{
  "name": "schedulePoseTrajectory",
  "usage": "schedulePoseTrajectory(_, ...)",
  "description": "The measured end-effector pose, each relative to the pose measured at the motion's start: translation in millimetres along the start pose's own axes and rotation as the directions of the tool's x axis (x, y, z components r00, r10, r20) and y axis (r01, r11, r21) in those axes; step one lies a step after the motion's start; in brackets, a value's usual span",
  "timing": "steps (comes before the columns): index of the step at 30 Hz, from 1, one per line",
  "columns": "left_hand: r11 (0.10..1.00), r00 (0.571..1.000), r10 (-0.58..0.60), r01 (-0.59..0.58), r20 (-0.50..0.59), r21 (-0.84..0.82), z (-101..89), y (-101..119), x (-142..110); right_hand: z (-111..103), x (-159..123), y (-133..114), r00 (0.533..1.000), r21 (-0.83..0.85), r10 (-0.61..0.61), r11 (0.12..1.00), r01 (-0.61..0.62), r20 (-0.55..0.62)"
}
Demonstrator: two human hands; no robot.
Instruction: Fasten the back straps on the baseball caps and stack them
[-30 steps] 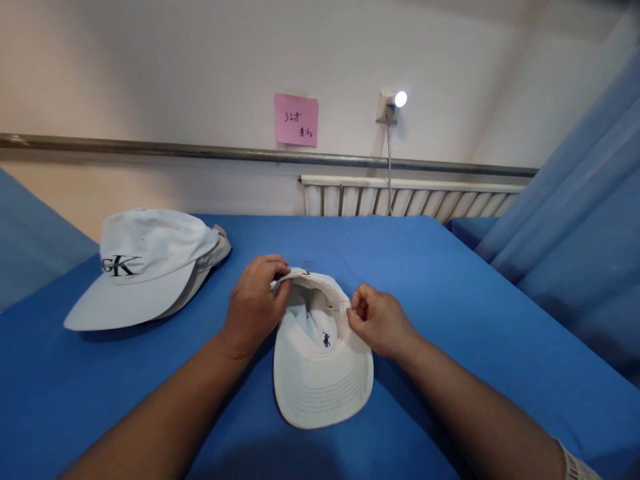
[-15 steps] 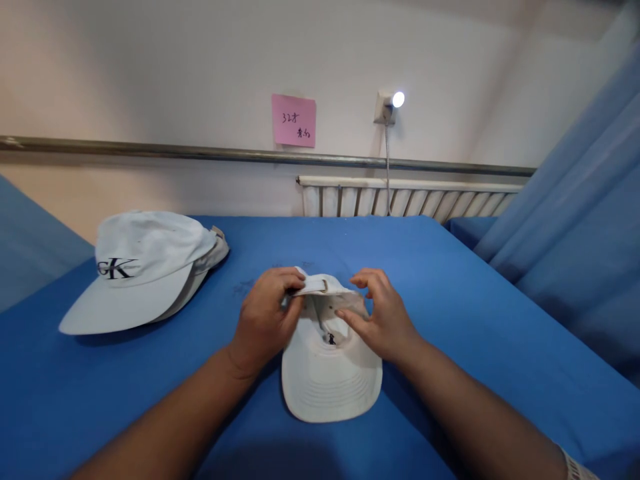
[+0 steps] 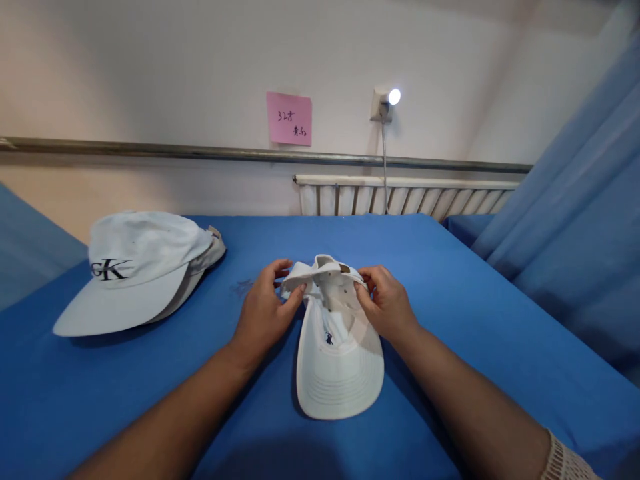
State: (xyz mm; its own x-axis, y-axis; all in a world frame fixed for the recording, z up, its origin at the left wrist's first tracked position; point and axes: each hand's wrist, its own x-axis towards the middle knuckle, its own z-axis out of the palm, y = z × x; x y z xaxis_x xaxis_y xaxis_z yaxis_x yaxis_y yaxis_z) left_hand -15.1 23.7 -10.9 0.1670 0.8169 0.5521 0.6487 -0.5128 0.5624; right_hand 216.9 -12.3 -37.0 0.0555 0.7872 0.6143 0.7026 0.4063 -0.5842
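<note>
A white baseball cap (image 3: 340, 373) rests on the blue cloth, its brim toward me and its crown folded inward. A small dark embroidered figure shows inside the folded crown. At the cap's left rear edge, my left hand (image 3: 269, 301) is closed, thumb inside and fingers outside. My right hand (image 3: 387, 303) pinches the right rear edge between thumb and fingers. The back strap and its buckle lie between the two hands.
Left on the blue-covered table (image 3: 450, 320) sits a stack of caps (image 3: 140, 267), the top one white with dark letters. Behind are a radiator (image 3: 370, 197), a metal rail (image 3: 210, 153), a pink note (image 3: 289, 119) and a lit plug (image 3: 384, 105). Blue curtain (image 3: 575, 220) hangs at right.
The cap has shifted slightly right and its rear edge is spread wider. My right hand has gone from a loose, parted hold to gripping the rear edge. My left hand has moved right.
</note>
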Motion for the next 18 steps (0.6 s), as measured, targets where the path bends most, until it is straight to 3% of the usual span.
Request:
schedulePoseTrajectory(3, 0.983, 0.982, -0.18, 0.181, 0.065, -0.018, 4.2, -5.5, 2.6, 0.7, -1.2, -0.8, 1.0, -0.004, -0.028, 1.0, 0.028, 0.002)
schedulePoseTrajectory(6, 0.964, 0.953, -0.255, 0.264, 0.162, -0.041, 3.4, -8.5, 6.1, -1.5, -0.3, -1.3, 1.0, -0.02, -0.028, 0.999, 0.028, -0.002)
schedulePoseTrajectory(12, 0.952, 0.961, -0.276, 0.276, 0.022, -0.133, -8.3, -6.7, 11.1, -8.5, 7.9, 9.7, 0.978, -0.011, 0.111, 0.993, -0.115, -0.177)
schedulePoseTrajectory(18, 0.904, 0.935, -0.342, 0.354, 0.088, -0.239, -8.0, 0.0, 9.8, 9.9, 3.5, 26.4, 0.95, 0.106, 0.29, 0.947, -0.302, 0.113)
